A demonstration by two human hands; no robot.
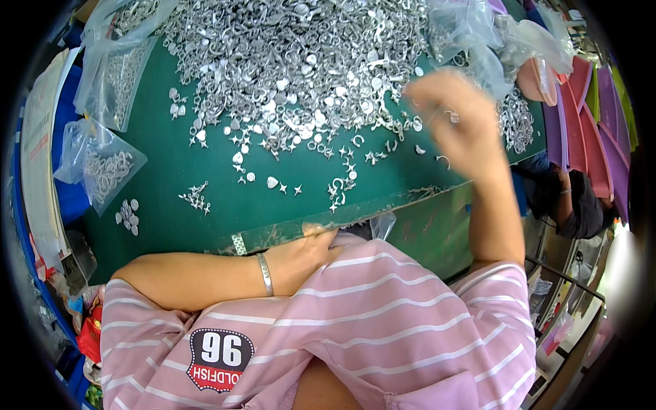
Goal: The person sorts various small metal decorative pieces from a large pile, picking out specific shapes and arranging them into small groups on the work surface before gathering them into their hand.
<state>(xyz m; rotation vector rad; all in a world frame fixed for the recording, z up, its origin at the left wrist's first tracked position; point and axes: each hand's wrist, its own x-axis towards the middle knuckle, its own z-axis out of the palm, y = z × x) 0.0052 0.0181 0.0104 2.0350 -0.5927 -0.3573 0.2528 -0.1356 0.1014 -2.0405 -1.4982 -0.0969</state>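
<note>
Green surface [171, 171] strewn with small silver charms; filled clear bags [102, 167] at left, large unsorted heap [294, 61] above, few sorted clusters [195, 198] set apart. Most sorting left, seemingly. Left hand [304, 256] resting flat at near edge. Right hand [454, 123] raised, blurred, seemingly pinching one small charm [452, 117].

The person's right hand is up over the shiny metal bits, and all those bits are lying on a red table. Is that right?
Not quite. The table top is green, not red, as the head view shows. The rest holds: the right hand is raised over the pile of shiny metal bits, which lie on that green surface.
</note>
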